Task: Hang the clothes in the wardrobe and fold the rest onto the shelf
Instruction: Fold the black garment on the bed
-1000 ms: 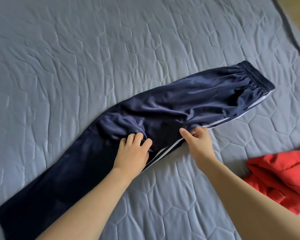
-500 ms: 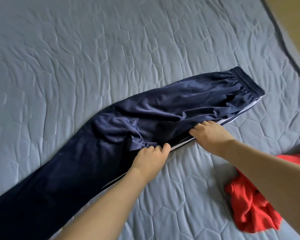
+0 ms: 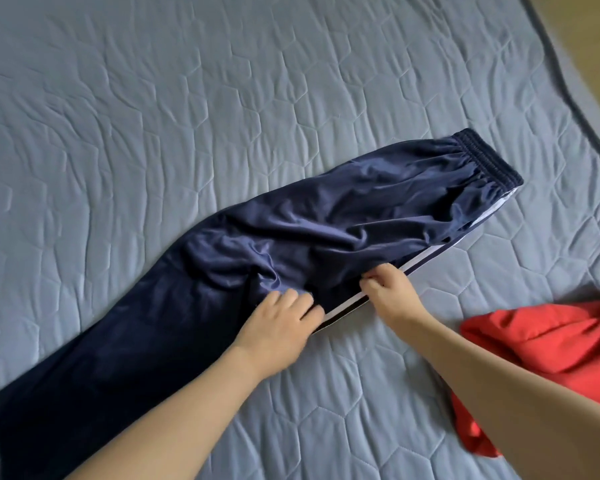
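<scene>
A red garment (image 3: 548, 344) is seen nearest, right of the fingers. The navy track pants (image 3: 291, 244) are spread on the grey quilt (image 3: 222, 98), pinched at their near striped edge by the right hand (image 3: 390, 294) and pressed by the left hand (image 3: 278, 323), fingers curled; the waistband lies beyond.

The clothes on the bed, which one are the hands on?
The navy track pants, white-striped, under both hands; the red garment lies untouched on the right.
</scene>
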`<move>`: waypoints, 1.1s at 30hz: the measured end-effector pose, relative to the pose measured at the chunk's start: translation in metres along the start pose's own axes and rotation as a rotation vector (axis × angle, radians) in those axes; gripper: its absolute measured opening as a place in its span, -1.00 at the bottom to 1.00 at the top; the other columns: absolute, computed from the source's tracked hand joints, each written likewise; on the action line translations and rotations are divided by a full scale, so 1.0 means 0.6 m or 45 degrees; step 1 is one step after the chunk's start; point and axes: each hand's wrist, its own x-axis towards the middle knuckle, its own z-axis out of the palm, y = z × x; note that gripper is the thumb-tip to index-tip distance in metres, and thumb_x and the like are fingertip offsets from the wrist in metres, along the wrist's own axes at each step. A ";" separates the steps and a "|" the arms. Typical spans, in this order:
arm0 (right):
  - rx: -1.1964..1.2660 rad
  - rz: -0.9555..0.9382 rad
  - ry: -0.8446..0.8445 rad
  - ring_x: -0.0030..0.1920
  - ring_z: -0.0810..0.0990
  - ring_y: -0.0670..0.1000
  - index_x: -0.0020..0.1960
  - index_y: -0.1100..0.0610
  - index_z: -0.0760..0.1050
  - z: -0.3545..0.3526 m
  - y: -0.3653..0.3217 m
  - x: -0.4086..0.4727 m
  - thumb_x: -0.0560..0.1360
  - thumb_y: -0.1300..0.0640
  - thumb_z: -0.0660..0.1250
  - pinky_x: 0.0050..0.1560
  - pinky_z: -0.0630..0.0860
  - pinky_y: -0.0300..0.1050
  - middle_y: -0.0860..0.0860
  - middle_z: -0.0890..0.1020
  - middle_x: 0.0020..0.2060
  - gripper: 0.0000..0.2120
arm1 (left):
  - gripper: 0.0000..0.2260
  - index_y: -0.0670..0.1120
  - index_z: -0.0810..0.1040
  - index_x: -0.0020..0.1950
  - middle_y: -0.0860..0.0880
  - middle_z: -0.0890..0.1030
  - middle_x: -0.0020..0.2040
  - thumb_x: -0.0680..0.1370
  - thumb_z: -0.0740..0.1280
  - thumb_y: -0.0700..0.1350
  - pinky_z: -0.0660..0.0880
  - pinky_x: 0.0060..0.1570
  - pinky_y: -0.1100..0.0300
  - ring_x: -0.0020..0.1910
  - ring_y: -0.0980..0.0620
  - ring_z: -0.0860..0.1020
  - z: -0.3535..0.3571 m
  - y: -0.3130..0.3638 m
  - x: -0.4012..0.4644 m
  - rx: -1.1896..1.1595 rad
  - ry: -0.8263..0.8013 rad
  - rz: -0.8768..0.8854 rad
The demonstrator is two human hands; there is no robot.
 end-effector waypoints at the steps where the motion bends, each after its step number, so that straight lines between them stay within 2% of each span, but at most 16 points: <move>1: 0.458 0.260 0.038 -0.05 0.58 0.08 0.00 0.18 0.52 0.005 -0.018 0.002 0.47 0.24 0.26 -0.02 0.49 -0.07 0.06 0.62 -0.09 -0.87 | -0.69 -0.06 0.49 0.03 -0.05 0.45 -0.16 0.30 0.32 -0.20 0.33 -0.25 0.06 -0.22 -0.09 0.39 0.003 -0.008 -0.004 0.035 0.043 -0.096; 2: 0.842 0.426 0.073 -0.06 0.58 0.02 0.03 0.14 0.46 0.005 -0.032 0.004 0.53 0.25 0.24 -0.05 0.49 -0.13 0.03 0.61 -0.07 -0.90 | -0.66 -0.07 0.46 0.05 -0.07 0.45 -0.12 0.29 0.33 -0.21 0.34 -0.22 0.04 -0.20 -0.10 0.38 0.004 -0.015 -0.009 0.071 0.056 -0.188; 4: 1.237 0.525 0.143 -0.07 0.59 -0.01 0.02 0.10 0.43 0.001 -0.040 0.009 0.59 0.25 0.18 -0.07 0.49 -0.17 0.00 0.61 -0.06 -0.90 | -0.65 -0.09 0.46 0.03 -0.09 0.46 -0.09 0.26 0.36 -0.21 0.35 -0.21 0.02 -0.17 -0.12 0.39 0.001 -0.031 -0.013 0.074 -0.010 -0.265; 6: 1.385 0.541 0.182 -0.08 0.60 0.01 0.03 0.14 0.46 -0.006 -0.041 0.007 0.59 0.25 0.15 -0.06 0.51 -0.17 0.03 0.62 -0.09 -0.87 | -0.81 -0.08 0.47 -0.14 -0.07 0.48 -0.21 0.28 0.34 -0.22 0.38 -0.26 0.02 -0.23 -0.11 0.44 0.005 -0.043 -0.010 0.042 -0.040 -0.243; 8: 1.489 0.558 0.184 -0.11 0.60 0.02 0.08 0.19 0.46 -0.012 -0.037 0.007 0.57 0.25 0.15 -0.02 0.52 -0.14 0.06 0.62 -0.10 -0.86 | -0.96 -0.07 0.41 -0.29 -0.04 0.46 -0.33 0.36 0.20 -0.18 0.38 -0.31 0.06 -0.31 -0.11 0.45 -0.012 -0.047 0.003 -0.104 -0.108 -0.310; 10: 1.481 0.532 0.170 -0.07 0.62 0.05 0.13 0.20 0.45 -0.019 -0.033 0.007 0.57 0.25 0.19 0.06 0.53 -0.08 0.07 0.63 -0.07 -0.84 | -0.84 -0.07 0.29 -0.30 -0.04 0.43 -0.31 0.49 0.12 -0.16 0.29 -0.27 0.08 -0.28 -0.13 0.40 -0.030 -0.051 0.015 -0.385 -0.299 -0.506; 12: 1.422 0.508 0.158 0.00 0.63 0.07 0.12 0.19 0.48 -0.022 -0.031 0.007 0.57 0.27 0.23 0.13 0.53 -0.02 0.08 0.65 -0.01 -0.85 | -0.81 -0.10 0.26 -0.25 -0.09 0.46 -0.19 0.56 0.11 -0.11 0.25 -0.23 0.09 -0.20 -0.16 0.40 -0.033 -0.062 0.024 -0.628 -0.523 -0.696; 13: 1.409 0.507 0.162 0.00 0.63 0.07 0.11 0.18 0.49 -0.024 -0.029 0.007 0.56 0.27 0.24 0.12 0.54 -0.02 0.09 0.66 -0.01 -0.86 | -0.83 -0.10 0.28 -0.21 -0.11 0.48 -0.10 0.57 0.12 -0.11 0.26 -0.21 0.08 -0.14 -0.18 0.42 -0.037 -0.070 0.032 -0.643 -0.492 -0.716; 16: 1.378 0.548 0.189 -0.07 0.65 0.06 0.06 0.17 0.50 -0.026 -0.027 0.010 0.55 0.28 0.29 0.03 0.57 -0.04 0.09 0.66 -0.04 -0.89 | -0.92 -0.10 0.41 -0.01 -0.10 0.48 0.07 0.54 0.19 -0.12 0.34 -0.07 0.00 0.06 -0.18 0.44 -0.046 -0.098 0.074 -0.514 0.002 -0.699; 18: 1.337 0.602 0.223 -0.11 0.65 0.04 0.06 0.17 0.49 -0.024 -0.027 0.014 0.53 0.28 0.31 -0.04 0.58 -0.08 0.08 0.66 -0.05 -0.88 | -0.71 -0.08 0.41 0.25 -0.07 0.46 0.26 0.54 0.24 -0.07 0.36 0.13 -0.02 0.23 -0.14 0.41 -0.044 -0.119 0.120 -0.500 0.151 -0.709; 19: 1.319 0.628 0.252 -0.11 0.65 0.03 0.06 0.16 0.49 -0.023 -0.026 0.016 0.53 0.28 0.32 -0.05 0.58 -0.09 0.07 0.66 -0.05 -0.88 | -0.63 -0.07 0.36 0.34 -0.06 0.43 0.33 0.56 0.24 -0.02 0.33 0.22 -0.02 0.30 -0.12 0.37 -0.043 -0.128 0.146 -0.486 0.153 -0.727; 21: 1.316 0.668 0.306 -0.14 0.63 0.01 0.02 0.16 0.49 -0.019 -0.027 0.018 0.52 0.30 0.31 -0.05 0.57 -0.10 0.05 0.65 -0.09 -0.89 | -0.63 -0.05 0.37 0.35 -0.05 0.46 0.33 0.59 0.22 0.05 0.28 0.28 0.00 0.32 -0.12 0.38 -0.042 -0.136 0.189 -0.413 0.061 -0.747; 25: 1.431 0.747 0.349 -0.17 0.59 0.02 0.00 0.18 0.48 -0.018 -0.030 0.018 0.52 0.34 0.25 -0.12 0.53 -0.13 0.05 0.63 -0.16 -0.88 | -0.85 -0.10 0.43 0.16 -0.10 0.53 0.16 0.61 0.18 -0.14 0.35 0.11 0.05 0.15 -0.16 0.48 -0.037 -0.141 0.236 -0.248 -0.034 -0.689; 29: 1.632 0.730 0.227 0.02 0.65 0.08 0.20 0.20 0.50 -0.023 -0.032 0.017 0.56 0.26 0.23 0.09 0.55 -0.02 0.10 0.68 0.02 -0.76 | -0.78 -0.14 0.38 0.20 -0.14 0.52 0.17 0.61 0.21 -0.08 0.39 0.04 0.01 0.13 -0.19 0.49 -0.043 -0.141 0.252 -0.323 -0.037 -0.669; 31: 1.769 0.726 0.140 0.09 0.64 0.09 0.22 0.23 0.51 -0.027 -0.034 0.015 0.54 0.23 0.19 0.13 0.52 -0.02 0.10 0.67 0.07 -0.71 | -0.87 -0.14 0.41 0.13 -0.14 0.53 0.13 0.61 0.16 -0.18 0.35 -0.09 0.05 0.05 -0.18 0.51 -0.049 -0.144 0.258 -0.321 -0.094 -0.686; 33: 1.863 0.749 0.142 0.10 0.63 0.08 0.23 0.23 0.51 -0.029 -0.031 0.012 0.54 0.22 0.17 0.10 0.52 -0.05 0.09 0.65 0.10 -0.70 | -0.86 -0.14 0.41 0.07 -0.16 0.54 0.08 0.57 0.11 -0.28 0.32 -0.17 0.05 -0.04 -0.19 0.50 -0.059 -0.155 0.267 -0.369 -0.137 -0.766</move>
